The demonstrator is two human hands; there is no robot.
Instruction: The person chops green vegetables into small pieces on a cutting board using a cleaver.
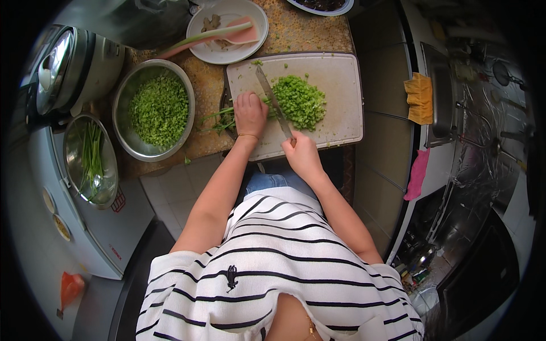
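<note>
My left hand (249, 114), its fingers curled, holds a bunch of thin green stalks (222, 117) down on the pale cutting board (341, 85). The leafy ends trail past the board's left edge. My right hand (303, 157) grips a kitchen knife (273, 98) by its handle, which the fingers mostly cover. The blade slants away from me, just right of my left hand. To the right of the blade lies a heap of chopped green stalks (300, 102) on the board. A few cut bits are scattered near the board's far edge.
Left of the board stands a steel bowl (155, 157) of chopped greens (160, 108). Another steel bowl (110, 187) holds long green stems (91, 149). Beyond, a white plate (209, 54) carries ginger (211, 22) and a pink utensil (251, 36). A rice cooker (100, 64) stands far left.
</note>
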